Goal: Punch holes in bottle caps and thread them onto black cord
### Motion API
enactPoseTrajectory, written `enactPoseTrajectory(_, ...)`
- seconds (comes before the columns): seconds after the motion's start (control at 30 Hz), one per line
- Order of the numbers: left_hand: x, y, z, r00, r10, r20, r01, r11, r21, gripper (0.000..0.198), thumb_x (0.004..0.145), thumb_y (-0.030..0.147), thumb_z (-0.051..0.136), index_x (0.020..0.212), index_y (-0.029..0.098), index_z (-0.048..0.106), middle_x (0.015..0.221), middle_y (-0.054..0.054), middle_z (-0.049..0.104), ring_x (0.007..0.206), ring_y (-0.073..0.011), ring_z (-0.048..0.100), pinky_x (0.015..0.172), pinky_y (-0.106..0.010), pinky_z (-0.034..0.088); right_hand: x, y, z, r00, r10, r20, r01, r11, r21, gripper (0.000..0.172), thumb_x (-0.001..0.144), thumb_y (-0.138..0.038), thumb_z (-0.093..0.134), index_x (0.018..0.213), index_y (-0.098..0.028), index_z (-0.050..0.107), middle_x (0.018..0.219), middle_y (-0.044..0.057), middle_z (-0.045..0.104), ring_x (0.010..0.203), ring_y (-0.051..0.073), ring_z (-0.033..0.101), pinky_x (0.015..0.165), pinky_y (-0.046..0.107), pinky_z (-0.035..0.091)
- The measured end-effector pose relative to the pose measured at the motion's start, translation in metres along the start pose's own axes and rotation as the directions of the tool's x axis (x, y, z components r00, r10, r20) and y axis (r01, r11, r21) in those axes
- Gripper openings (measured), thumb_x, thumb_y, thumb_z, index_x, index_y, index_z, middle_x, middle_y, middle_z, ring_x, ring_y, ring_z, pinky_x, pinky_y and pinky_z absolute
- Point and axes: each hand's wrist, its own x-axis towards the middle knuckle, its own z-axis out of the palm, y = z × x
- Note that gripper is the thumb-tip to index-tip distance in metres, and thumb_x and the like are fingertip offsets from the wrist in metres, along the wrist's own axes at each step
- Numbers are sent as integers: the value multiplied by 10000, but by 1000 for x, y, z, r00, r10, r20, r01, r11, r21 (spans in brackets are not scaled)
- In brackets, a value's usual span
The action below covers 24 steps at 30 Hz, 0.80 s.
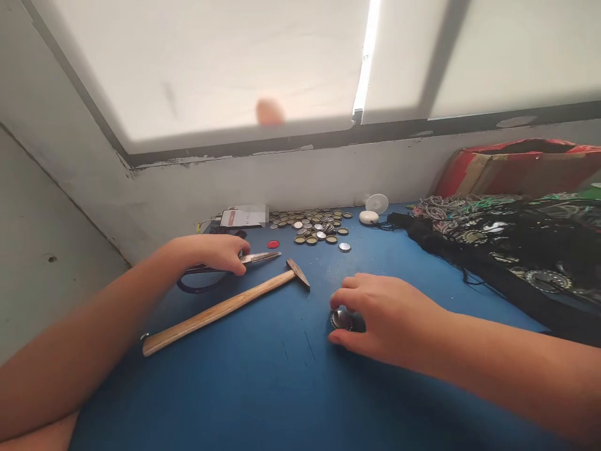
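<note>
My left hand (223,252) is closed on a pair of scissors (260,257), whose blades point right and whose dark handles show below and left of the fingers. On the blue table (211,388), my right hand (370,313) has its thumb and fingers curled around a silver bottle cap (341,319). Between the hands lies a hammer (225,307), its wooden handle toward the lower left and its metal head toward the right. Beyond it are a red cap (273,244) and a single silver cap (344,247).
Several bottle caps (311,240) are heaped by the wall, beside a white packet (245,217). A white round object (369,217) sits further right. Black cords and bundles (507,244) fill the right side, before a red box (516,169).
</note>
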Motion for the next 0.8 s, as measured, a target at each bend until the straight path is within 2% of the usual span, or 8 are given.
enactPoseTrajectory(0.1, 8, 2, 7, 999, 15, 48, -15, 1000, -10, 384, 643, 413, 569, 973, 236, 655, 923, -68, 675, 788, -235, 612, 613, -290, 407, -2, 5, 6, 999, -41, 11, 41, 999, -28, 126, 797, -279, 614, 885, -263, 702, 856, 26, 642, 758, 198, 582, 591, 320, 408)
enactPoseTrajectory(0.2, 9, 10, 8, 994, 91, -59, -92, 996, -20, 505, 658, 468, 583, 1105, 238, 634, 1079, -72, 652, 925, -239, 600, 717, -290, 436, 1, 15, 8, 998, -67, 4, 67, 998, -10, 184, 824, -254, 583, 964, -286, 698, 925, 17, 650, 807, 179, 602, 657, 315, 465)
enactPoseTrajectory(0.3, 2, 24, 8, 980, 113, -161, -114, 993, 1, 461, 693, 558, 580, 976, 207, 678, 1008, -84, 668, 877, -235, 602, 691, -288, 428, 3, 28, 8, 997, -71, -27, 71, 997, 24, 257, 855, -237, 526, 1068, -263, 669, 1011, 29, 656, 911, 188, 610, 778, 348, 501)
enactPoseTrajectory(0.43, -15, 46, 13, 986, 121, 113, -117, 992, -44, 402, 670, 608, 617, 753, 219, 666, 765, -53, 666, 646, -202, 579, 508, -274, 354, -1, 42, 6, 994, -44, -101, 50, 997, 65, 346, 883, -299, 474, 1194, -223, 605, 1152, 63, 636, 1046, 210, 591, 897, 411, 496)
enactPoseTrajectory(0.5, -20, 55, 18, 978, 149, 143, -146, 989, -32, 288, 672, 504, 627, 738, 225, 640, 762, -35, 660, 620, -189, 563, 480, -271, 335, -5, 47, 4, 991, -18, -134, 29, 996, 82, 361, 880, -308, 462, 1204, -221, 595, 1171, 67, 631, 1054, 210, 595, 900, 423, 502)
enactPoseTrajectory(0.57, -21, 62, 22, 983, 152, 98, -148, 988, -46, 180, 677, 395, 589, 700, 217, 593, 725, -19, 630, 589, -173, 528, 463, -272, 309, -11, 49, 2, 987, 6, -159, 10, 995, 95, 361, 880, -311, 455, 1204, -229, 590, 1162, 59, 638, 1034, 200, 606, 881, 413, 514)
enactPoseTrajectory(0.7, -14, 73, 26, 988, 152, 30, -132, 927, -351, 161, 696, 343, 532, 641, 192, 542, 632, -5, 529, 555, -147, 462, 484, -276, 300, -20, 43, -7, 982, 104, -156, -68, 972, 225, 359, 868, -363, 484, 1197, -268, 592, 1129, 30, 658, 993, 189, 617, 845, 385, 526)
enactPoseTrajectory(0.8, -11, 94, 28, 985, 163, -50, -148, 675, -723, 204, 728, 341, 526, 614, 173, 510, 596, -11, 475, 519, -124, 420, 478, -268, 308, -23, 30, -12, 973, 231, 2, -194, 812, 550, 378, 837, -452, 559, 1159, -263, 615, 1050, 33, 687, 959, 201, 636, 832, 374, 530)
